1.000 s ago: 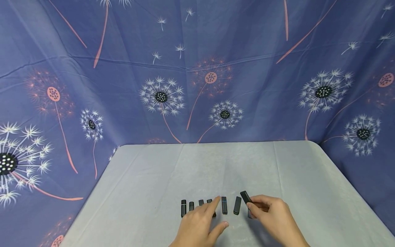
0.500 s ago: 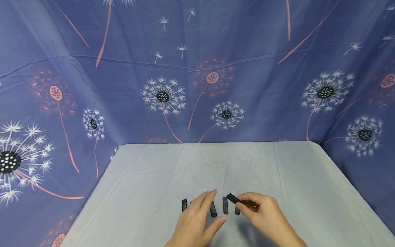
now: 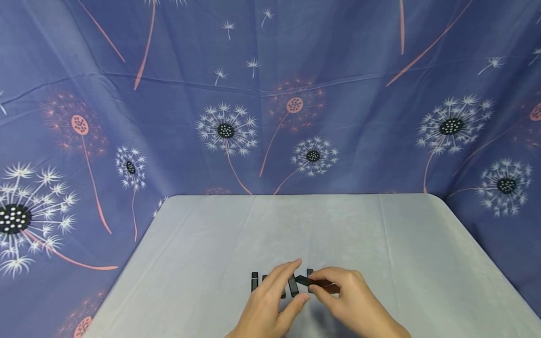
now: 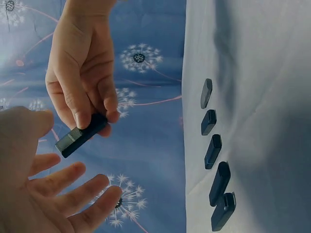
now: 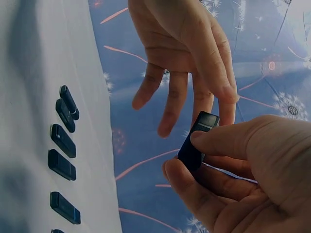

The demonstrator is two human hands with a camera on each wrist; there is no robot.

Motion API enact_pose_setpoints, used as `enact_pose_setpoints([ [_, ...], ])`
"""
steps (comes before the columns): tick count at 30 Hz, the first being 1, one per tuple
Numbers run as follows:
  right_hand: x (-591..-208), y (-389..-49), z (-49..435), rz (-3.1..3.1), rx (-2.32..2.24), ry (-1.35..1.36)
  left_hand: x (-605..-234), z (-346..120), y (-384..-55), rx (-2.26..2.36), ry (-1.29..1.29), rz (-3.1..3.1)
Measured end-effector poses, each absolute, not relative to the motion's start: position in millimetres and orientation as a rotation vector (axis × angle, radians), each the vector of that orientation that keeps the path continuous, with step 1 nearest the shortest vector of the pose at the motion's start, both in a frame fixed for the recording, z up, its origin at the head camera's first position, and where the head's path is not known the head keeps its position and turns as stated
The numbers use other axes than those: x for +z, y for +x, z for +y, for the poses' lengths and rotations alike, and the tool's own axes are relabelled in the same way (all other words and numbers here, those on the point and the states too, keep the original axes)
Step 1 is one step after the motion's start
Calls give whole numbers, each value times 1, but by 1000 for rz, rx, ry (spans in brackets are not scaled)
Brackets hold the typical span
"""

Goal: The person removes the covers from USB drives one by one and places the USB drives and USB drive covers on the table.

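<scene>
My right hand (image 3: 348,296) pinches a small black USB flash drive (image 3: 302,280) between thumb and fingers, raised above the table. In the right wrist view this flash drive (image 5: 192,149) lies tilted, its banded end (image 5: 208,120) pointing at the other hand. My left hand (image 3: 270,300) is open just to its left, thumb apart from the fingers, palm facing the flash drive. In the left wrist view the spread left fingers (image 4: 73,194) hold nothing and sit close under the flash drive's free end (image 4: 68,144).
Several similar black flash drives lie in a row on the white-covered table (image 3: 203,244), such as the leftmost flash drive (image 3: 254,280) and one flash drive (image 3: 293,285) between my hands. The hands partly hide the row. A blue dandelion-print cloth (image 3: 270,56) hangs behind the table.
My right hand has moved left with the flash drive, which has swung from steep to nearly level and come close to my left hand. The left hand has stayed almost in place.
</scene>
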State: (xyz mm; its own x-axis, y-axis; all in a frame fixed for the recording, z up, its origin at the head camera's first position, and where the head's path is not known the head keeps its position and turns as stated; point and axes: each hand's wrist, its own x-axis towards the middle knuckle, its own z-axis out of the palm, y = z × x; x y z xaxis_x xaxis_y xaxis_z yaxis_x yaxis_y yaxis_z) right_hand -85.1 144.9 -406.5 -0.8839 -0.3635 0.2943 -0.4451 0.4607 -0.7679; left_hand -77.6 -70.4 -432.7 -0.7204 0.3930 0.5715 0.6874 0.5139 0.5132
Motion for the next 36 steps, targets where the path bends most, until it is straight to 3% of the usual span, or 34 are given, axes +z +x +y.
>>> enact_pose_setpoints([
  [36, -416, -81, 140, -2303, 1382, 1080, -438, -63, -82, -1158, -963, -2098],
])
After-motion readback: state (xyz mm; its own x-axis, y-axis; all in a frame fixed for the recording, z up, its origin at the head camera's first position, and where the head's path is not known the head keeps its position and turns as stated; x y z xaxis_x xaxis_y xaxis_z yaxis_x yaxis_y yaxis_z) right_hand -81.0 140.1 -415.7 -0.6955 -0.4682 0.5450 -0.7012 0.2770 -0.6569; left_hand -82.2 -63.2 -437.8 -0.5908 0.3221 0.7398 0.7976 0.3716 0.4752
